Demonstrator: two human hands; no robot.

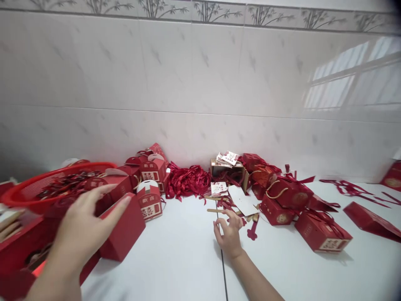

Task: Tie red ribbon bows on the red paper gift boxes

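My left hand [83,228] is at the left, its thumb and fingers apart in a curve over the top of a plain-sided red gift box [125,230]. Whether the fingertips press on the box is hard to tell. Beyond it stand small red candy boxes [150,202] with rounded tops and gold-and-white labels. My right hand [232,236] is low over the table's middle, thumb and forefinger curled together; anything between them is too small to make out. Its fingers are close to a thin tan strip [214,210], a white card [242,200] and a dark red tag [252,228].
A red plastic basket [19,196] of wrapped pieces stands at the left. Dark red ribbons [189,180] lie heaped by the wall. A cardboard box [216,170] carries printed cards [230,157]. Ribbon-tied red boxes [324,232] fill the right, with loose ribbons [351,188] behind.
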